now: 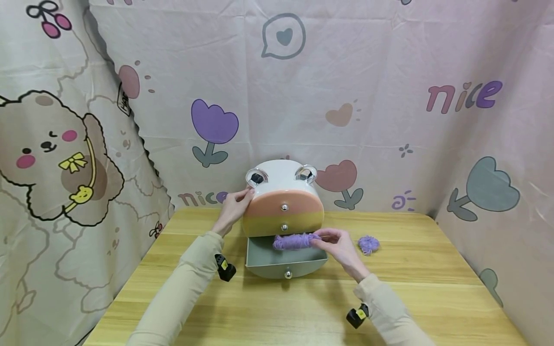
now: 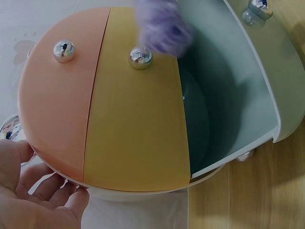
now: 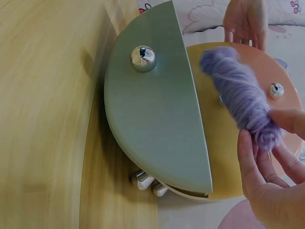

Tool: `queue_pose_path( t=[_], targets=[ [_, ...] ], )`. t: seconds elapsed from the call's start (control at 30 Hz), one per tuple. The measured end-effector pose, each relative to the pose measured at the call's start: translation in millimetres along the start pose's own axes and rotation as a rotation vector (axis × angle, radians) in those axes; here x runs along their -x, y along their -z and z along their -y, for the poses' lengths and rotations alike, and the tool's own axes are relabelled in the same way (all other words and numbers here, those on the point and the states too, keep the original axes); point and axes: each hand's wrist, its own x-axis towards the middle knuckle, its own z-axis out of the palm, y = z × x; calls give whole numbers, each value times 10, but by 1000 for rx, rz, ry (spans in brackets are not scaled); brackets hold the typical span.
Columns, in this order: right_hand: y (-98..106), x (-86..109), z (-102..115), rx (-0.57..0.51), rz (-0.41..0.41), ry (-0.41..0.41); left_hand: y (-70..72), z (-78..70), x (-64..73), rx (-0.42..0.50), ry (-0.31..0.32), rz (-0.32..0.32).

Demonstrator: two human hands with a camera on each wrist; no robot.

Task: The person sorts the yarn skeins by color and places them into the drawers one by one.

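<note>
A small frog-shaped chest of drawers (image 1: 283, 202) has a white top, silver-ringed eyes, and orange and yellow drawers pushed in. Its green bottom drawer (image 1: 285, 271) is pulled out. Above it, my right hand (image 1: 342, 247) pinches one end of a purple yarn skein (image 1: 294, 241) between thumb and fingers. The skein (image 3: 240, 90) lies slantwise before the yellow front in the right wrist view. My left hand (image 1: 233, 209) rests its fingertips against the chest's left side, below one eye. In the left wrist view, those fingers (image 2: 52, 186) touch the rounded edge.
A small purple yarn ball (image 1: 368, 244) lies on the wooden table (image 1: 411, 259), to the right of the chest. Behind the table hangs a printed cloth (image 1: 277, 96). Silver feet (image 3: 142, 179) stand under the chest.
</note>
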Motion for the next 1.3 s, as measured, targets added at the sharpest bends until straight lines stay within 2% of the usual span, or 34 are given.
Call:
queue_pose_path(
  t=[0.2, 0.4, 0.63, 1.13, 1.3],
  targets=[
    [16, 7, 6, -81, 17, -8, 0, 0, -9, 1, -3, -1],
    [81, 19, 0, -65, -25, -28, -5, 6, -21, 0, -4, -2],
    [135, 12, -57, -55, -42, -13, -4, 4, -16, 9, 1, 1],
    [426, -11, -379, -148, -193, -53, -8, 6, -15, 9, 5, -5],
    [507, -9, -461, -138, -236, -51, -10, 5, -13, 8, 3, -9]
  ],
)
